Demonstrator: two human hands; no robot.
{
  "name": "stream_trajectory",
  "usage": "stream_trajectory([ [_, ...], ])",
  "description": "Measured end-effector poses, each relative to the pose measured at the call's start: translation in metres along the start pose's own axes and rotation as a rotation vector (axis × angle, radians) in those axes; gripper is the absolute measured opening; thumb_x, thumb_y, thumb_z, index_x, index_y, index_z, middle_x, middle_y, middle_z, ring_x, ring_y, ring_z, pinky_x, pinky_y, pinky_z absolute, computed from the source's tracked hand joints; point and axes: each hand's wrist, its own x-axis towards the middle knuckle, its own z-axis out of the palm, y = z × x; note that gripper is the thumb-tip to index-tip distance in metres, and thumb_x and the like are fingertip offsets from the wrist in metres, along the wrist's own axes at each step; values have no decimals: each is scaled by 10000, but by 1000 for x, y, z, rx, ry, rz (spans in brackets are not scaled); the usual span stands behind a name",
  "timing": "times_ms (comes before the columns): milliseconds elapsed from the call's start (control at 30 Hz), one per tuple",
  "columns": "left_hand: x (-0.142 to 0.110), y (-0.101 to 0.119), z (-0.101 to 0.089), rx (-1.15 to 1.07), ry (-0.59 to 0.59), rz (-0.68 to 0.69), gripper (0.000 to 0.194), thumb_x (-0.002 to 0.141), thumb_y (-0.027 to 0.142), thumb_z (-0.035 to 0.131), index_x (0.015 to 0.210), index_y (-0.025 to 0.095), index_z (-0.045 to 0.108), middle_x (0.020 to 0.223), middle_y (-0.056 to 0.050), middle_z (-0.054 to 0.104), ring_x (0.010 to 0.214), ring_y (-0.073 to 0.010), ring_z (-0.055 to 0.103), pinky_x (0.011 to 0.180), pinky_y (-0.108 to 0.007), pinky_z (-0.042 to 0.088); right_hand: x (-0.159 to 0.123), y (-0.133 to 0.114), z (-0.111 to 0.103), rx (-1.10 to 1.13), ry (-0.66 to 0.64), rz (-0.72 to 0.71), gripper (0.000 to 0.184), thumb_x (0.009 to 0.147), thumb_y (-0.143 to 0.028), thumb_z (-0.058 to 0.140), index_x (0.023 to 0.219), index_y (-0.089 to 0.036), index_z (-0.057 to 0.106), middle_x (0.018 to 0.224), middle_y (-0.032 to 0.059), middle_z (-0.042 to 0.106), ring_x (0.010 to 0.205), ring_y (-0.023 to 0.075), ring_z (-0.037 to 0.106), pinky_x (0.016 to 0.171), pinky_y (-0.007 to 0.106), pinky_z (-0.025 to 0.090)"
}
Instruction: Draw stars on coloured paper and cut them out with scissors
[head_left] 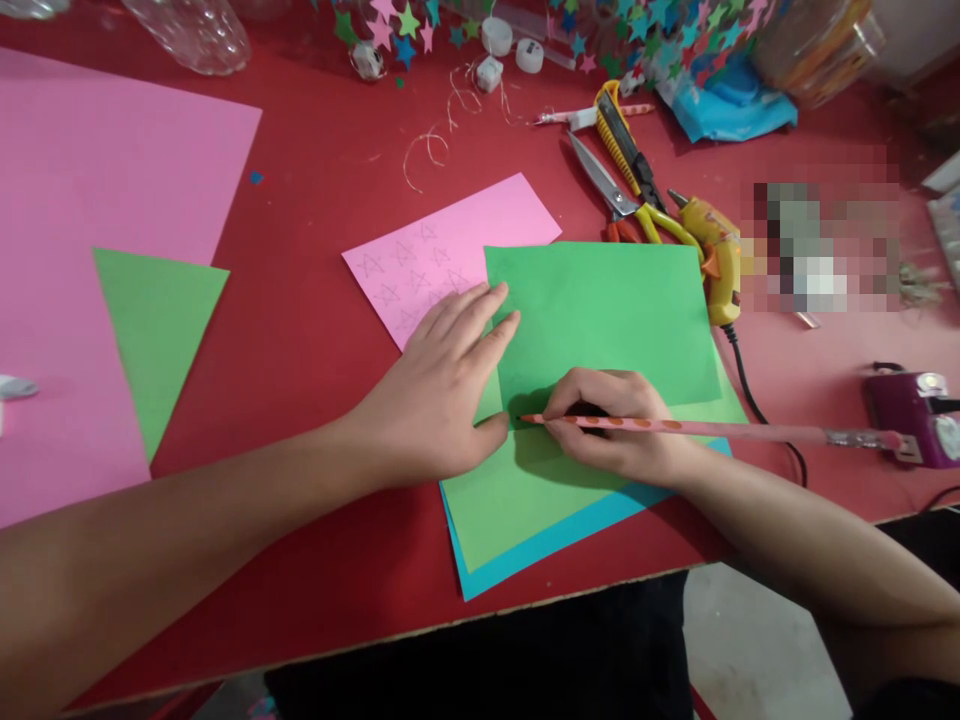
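Note:
My right hand (611, 425) grips a pink pencil (720, 430) with orange spots, its tip near the lower left corner of a dark green sheet (600, 320). Fingers apart, my left hand (450, 385) lies flat across that sheet's left edge and a pink sheet (472, 235) bearing several pencilled star outlines. Under the dark green sheet are a light green sheet (510, 510) and, lowest, a blue sheet (555, 550). My left hand covers some of the drawn stars.
Scissors (611, 185), a yellow cutter (619, 130) and a glue gun (712, 250) with a black cord lie beyond the papers. Left are large pink paper (150, 130) and a green piece (161, 330). Paper stars (405, 30) hang at the back. A purple device (911, 410) sits right.

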Motion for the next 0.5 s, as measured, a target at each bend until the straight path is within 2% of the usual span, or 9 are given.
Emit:
stream_trajectory([
  [300, 1, 3, -1, -15, -7, -10, 776, 756, 284, 561, 1441, -5, 336, 1573, -252, 200, 1471, -405, 150, 1198, -593, 191, -1, 2, 0, -10, -25, 1, 104, 811, -84, 573, 735, -154, 578, 616, -39, 586, 525, 38, 504, 504, 147, 382],
  [500, 2, 3, -1, -23, -3, -17, 769, 759, 286, 558, 1439, -4, 343, 1572, -250, 205, 1471, -403, 150, 1204, -581, 179, 0, -2, 1, -39, 28, 74, 110, 798, -77, 557, 721, -154, 565, 602, -43, 562, 516, 41, 478, 495, 161, 367],
])
